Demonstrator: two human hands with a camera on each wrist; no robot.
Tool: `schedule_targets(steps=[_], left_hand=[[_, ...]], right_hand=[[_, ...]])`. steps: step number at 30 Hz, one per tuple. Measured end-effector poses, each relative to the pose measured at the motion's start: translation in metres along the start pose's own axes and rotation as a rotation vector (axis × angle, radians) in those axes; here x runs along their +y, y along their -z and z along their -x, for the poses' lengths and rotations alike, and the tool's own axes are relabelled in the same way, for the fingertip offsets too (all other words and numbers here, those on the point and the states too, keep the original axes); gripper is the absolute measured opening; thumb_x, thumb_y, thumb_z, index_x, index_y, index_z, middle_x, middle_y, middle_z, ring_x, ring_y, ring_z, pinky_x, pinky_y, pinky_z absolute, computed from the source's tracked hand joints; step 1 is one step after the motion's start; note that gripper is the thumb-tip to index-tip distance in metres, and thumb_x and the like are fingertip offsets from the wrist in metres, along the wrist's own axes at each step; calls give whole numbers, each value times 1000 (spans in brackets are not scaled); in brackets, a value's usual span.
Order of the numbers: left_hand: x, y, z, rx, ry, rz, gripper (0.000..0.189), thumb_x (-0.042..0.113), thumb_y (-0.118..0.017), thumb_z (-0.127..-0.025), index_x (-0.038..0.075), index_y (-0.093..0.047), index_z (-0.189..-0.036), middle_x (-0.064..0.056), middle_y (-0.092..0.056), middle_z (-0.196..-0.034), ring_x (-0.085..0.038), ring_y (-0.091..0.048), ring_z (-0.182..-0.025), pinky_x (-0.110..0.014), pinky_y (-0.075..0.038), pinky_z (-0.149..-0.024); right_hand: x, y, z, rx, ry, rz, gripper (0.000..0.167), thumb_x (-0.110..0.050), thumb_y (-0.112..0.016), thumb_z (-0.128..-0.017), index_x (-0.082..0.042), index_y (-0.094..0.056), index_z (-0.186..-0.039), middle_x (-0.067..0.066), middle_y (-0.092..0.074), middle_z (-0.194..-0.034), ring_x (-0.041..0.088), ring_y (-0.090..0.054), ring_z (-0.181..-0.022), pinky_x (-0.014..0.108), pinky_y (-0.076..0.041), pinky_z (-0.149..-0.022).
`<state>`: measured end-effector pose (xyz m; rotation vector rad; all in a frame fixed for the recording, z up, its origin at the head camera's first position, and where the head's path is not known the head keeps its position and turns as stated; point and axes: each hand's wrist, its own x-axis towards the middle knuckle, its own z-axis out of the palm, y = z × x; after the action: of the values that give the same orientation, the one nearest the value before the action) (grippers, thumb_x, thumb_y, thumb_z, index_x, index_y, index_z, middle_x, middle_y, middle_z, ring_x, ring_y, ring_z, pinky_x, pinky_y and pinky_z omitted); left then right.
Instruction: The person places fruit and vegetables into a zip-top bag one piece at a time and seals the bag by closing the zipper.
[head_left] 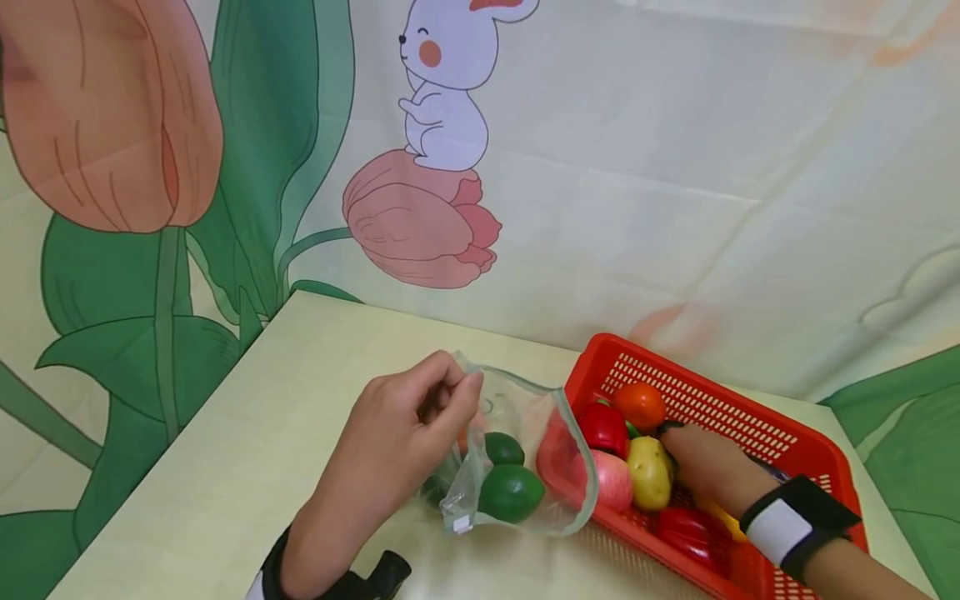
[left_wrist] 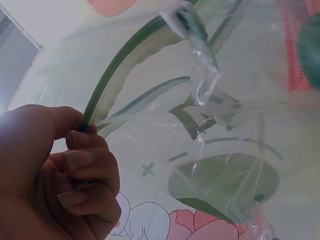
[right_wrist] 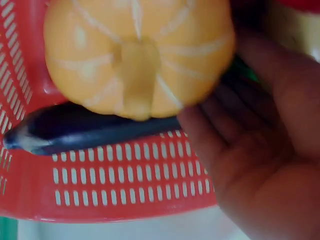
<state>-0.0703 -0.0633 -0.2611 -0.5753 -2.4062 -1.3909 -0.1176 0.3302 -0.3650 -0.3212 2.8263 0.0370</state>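
Wristbands: two, one per wrist, the left (head_left: 341, 586) and the right (head_left: 795, 529), each black with white.
Left hand (head_left: 408, 417): thumb and forefinger pinch the green-edged rim of the bag, no gap between them; the other fingers are curled.
Clear bag (head_left: 528, 417): one, its mouth spread toward the basket, its lower part at the table.
Green fruits (head_left: 512, 493): two plain to see inside the bag, touching or nearly so; a third dark green shape shows dimly at the left through creased plastic.
Right hand (head_left: 708, 462): down in the basket, thumb apart from fingers, by the pumpkin and eggplant; the wrist view is blurred and dark there, so I cannot tell whether it grips anything.
Red basket (head_left: 720, 387): one, slotted, right of the bag.
Basket load: seven made out, namely two red peppers (head_left: 693, 537), one pink apple (head_left: 611, 481), one yellow potato (head_left: 649, 475), one tomato (head_left: 640, 406), one orange pumpkin (right_wrist: 135, 55), one eggplant (right_wrist: 75, 132).
Table (head_left: 262, 433): one, pale, beneath bag and basket.
Backdrop (head_left: 675, 125): one printed white rabbit (head_left: 446, 117), two large tulip blooms (head_left: 112, 117).
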Motion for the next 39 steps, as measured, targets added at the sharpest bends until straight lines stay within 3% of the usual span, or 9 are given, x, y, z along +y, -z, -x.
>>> schedule_targets(steps=[6, 10, 13, 22, 26, 31, 39], left_hand=[[-1, 0, -1, 6, -11, 6, 23, 30, -55, -95, 27, -51, -72, 17, -46, -56, -2, -42, -50, -19, -35, -48], [-2, 1, -2, 11, -22, 8, 24, 30, -56, -95, 26, -51, -72, 17, -45, -56, -2, -42, -50, -19, -35, -48], [-1, 1, -2, 11, -27, 7, 24, 30, -56, -95, 27, -51, -71, 17, -45, -56, -2, -42, -50, -19, -35, -49], [-1, 3, -1, 9, -16, -4, 24, 30, -57, -94, 27, -50, -71, 16, -44, -56, -2, -42, -50, -19, -34, -48], [-1, 3, -1, 5, -13, -7, 24, 30, -57, -94, 26, -50, -71, 16, -44, -56, -2, -42, -51, -19, -34, -48], [-2, 4, 0, 11, -6, -7, 25, 30, -57, -94, 27, -50, -70, 17, -45, -55, -2, -41, -50, -20, -35, -48], [-2, 3, -2, 1, -15, -2, 25, 30, -56, -94, 26, -49, -70, 17, -46, -53, -2, -42, -49, -20, -34, -48]], right_hand=[[3, -3, -1, -16, -37, -43, 12, -6, -71, -80, -15, -64, -83, -3, -57, -69, 16, -49, -61, 34, -49, -63], [3, 12, 3, -20, -40, -154, 10, -5, -70, -80, -14, -66, -79, -1, -59, -70, 15, -50, -63, 31, -45, -62], [1, 29, 9, 25, -18, -201, 8, -6, -71, -81, -13, -68, -83, 0, -62, -75, 15, -52, -68, 31, -46, -66], [-16, 64, 29, 120, 28, -149, 25, -8, -73, -79, -8, -67, -104, 3, -64, -89, 16, -55, -75, 32, -51, -66], [-35, 77, 42, 144, 42, -210, 32, -11, -73, -81, -11, -61, -111, 1, -64, -97, 15, -57, -84, 32, -55, -70], [-73, 97, 59, 196, 77, -279, 34, -13, -72, -83, -17, -53, -111, -3, -61, -98, 12, -57, -83, 23, -54, -66], [-123, 104, 87, 293, 125, -276, 36, -32, -67, -88, -34, -47, -117, -21, -52, -102, -2, -54, -88, 17, -51, -71]])
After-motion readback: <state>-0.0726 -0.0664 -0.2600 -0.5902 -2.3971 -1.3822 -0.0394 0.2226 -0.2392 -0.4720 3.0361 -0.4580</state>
